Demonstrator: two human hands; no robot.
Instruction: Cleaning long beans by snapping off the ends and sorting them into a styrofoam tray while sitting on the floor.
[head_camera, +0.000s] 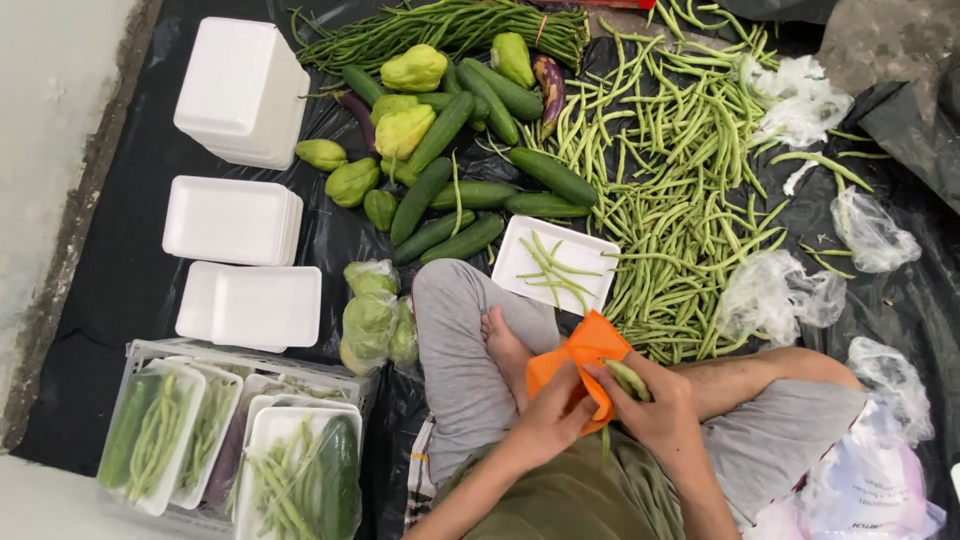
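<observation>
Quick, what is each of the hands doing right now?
Left hand: closed on the orange cloth.
Right hand: closed around a few green beans, also touching the cloth.

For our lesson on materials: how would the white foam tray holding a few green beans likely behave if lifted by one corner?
The white foam tray probably lifts easily, being thin foam with few green beans. It may flex or crack, since it looks thin-walled. The loose beans would likely slide toward the low side.

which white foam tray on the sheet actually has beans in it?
The single foam tray right of the cucumbers, beside the loose bean pile. It holds a few green beans; the three tray stacks on the left show only bare white foam.
</observation>
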